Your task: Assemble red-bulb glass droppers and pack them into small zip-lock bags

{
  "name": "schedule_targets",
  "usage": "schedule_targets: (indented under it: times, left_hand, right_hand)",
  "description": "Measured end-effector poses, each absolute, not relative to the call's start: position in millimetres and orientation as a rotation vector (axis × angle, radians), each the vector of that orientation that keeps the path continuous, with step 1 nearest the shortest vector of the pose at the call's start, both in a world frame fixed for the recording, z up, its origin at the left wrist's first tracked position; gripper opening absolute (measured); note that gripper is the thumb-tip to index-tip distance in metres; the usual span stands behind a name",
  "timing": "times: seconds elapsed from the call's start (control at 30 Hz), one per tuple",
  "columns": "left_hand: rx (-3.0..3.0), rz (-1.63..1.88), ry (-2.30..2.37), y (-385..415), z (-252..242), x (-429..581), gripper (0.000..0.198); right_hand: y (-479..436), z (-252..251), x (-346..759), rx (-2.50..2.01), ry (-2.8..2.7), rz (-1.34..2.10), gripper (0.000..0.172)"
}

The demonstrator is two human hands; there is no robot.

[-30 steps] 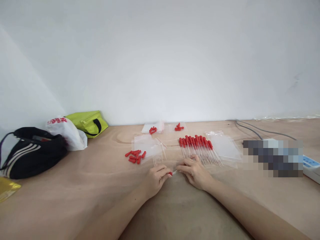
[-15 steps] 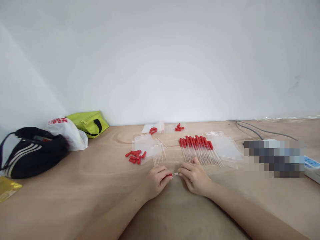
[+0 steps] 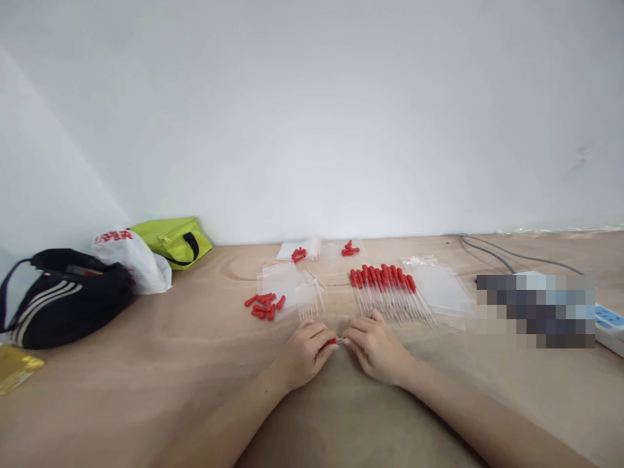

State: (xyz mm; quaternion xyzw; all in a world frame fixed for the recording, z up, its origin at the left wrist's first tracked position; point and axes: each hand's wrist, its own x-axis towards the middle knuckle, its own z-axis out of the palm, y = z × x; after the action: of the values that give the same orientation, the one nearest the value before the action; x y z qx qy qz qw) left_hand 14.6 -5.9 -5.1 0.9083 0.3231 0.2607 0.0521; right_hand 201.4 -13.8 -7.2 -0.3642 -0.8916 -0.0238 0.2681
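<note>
Between the fingers of my left hand (image 3: 307, 351) is a red rubber bulb (image 3: 331, 342), its end just showing. A short piece of clear dropper tube (image 3: 340, 340) bridges the gap from the bulb to my right hand (image 3: 374, 344), whose closed fingers grip it and hide the rest. Beyond my right hand lies a row of droppers (image 3: 385, 286) with red bulbs on pale tubes. Past my left hand are several loose red bulbs (image 3: 266, 299) and some bare tubes (image 3: 311, 302), on or beside a clear zip bag (image 3: 280, 276).
Empty-looking clear bags (image 3: 441, 286) lie right of the droppers. More red bulbs (image 3: 350, 248) sit near the wall. At left are a black bag (image 3: 73, 305), a white plastic bag (image 3: 141, 260) and a lime bag (image 3: 168, 237). Grey cables (image 3: 517, 250) and a power strip (image 3: 609, 318) are at right.
My hands have come slightly closer together, and less of the clear tube shows between them. My right thumb and fingers are drawn in more.
</note>
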Motion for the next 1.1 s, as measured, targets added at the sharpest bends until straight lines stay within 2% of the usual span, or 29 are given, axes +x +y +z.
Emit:
schedule_targets:
  times: [0.2, 0.33, 0.5, 0.67, 0.83, 1.0, 1.1]
  left_hand:
    - [2.784, 0.939, 1.276, 5, -2, 4, 0.021]
    - [2.587, 1.132, 1.846, 17, 1, -15, 0.019]
    - [2.232, 1.023, 2.330, 27, 5, -31, 0.018]
    - [2.165, 0.982, 2.353, 32, 0, -41, 0.021]
    - [2.258, 0.906, 2.213, 40, -12, -49, 0.024]
    - [2.234, 0.920, 2.252, 41, -13, -50, 0.021]
    - [2.243, 0.887, 2.268, 40, -11, -48, 0.020]
  right_hand:
    - [-3, 9, 214, -1.135, -2.444, -0.253, 0.015]
    - [24, 10, 238, -1.554, -1.931, -0.192, 0.016]
    - [56, 3, 254, -1.878, -1.609, -0.099, 0.015]
    - [64, -4, 251, -1.934, -1.644, -0.156, 0.013]
    - [55, -1, 224, -1.735, -1.803, -0.187, 0.016]
    - [48, 1, 163, -1.682, -1.956, 0.011, 0.014]
    - [52, 0, 135, -1.782, -1.919, 0.112, 0.021]
